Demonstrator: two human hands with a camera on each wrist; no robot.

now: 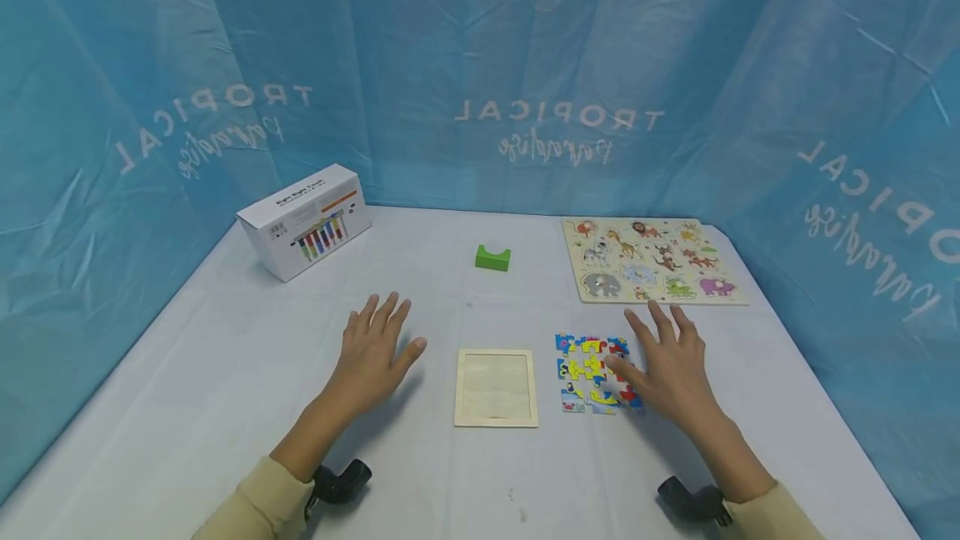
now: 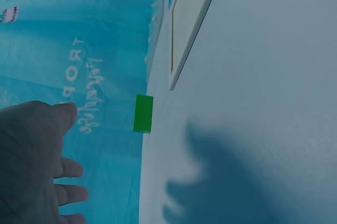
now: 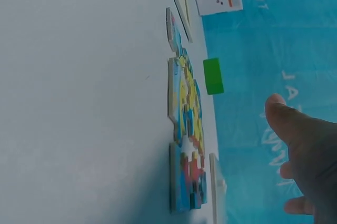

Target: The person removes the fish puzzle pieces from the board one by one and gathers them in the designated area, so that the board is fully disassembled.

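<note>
My left hand (image 1: pixel 371 361) hovers over the table with fingers spread, left of a square wooden puzzle frame (image 1: pixel 497 388), and holds nothing. Its shadow falls on the cloth below. Fingers spread too, my right hand (image 1: pixel 670 369) hangs over the right side of a group of colourful jigsaw pieces (image 1: pixel 592 369); the thumb overlaps them in the head view. In the right wrist view the jigsaw pieces (image 3: pixel 184 103) lie flat, close beside one another with small gaps. The frame's recessed panel is bare pale wood.
A green block (image 1: pixel 492 258) with a curved notch stands at the back middle. The white box (image 1: pixel 307 219) sits at the back left, and an animal peg board (image 1: pixel 648 261) lies at the back right. A blue curtain (image 1: pixel 420 48) encloses the white table (image 1: pixel 187 407).
</note>
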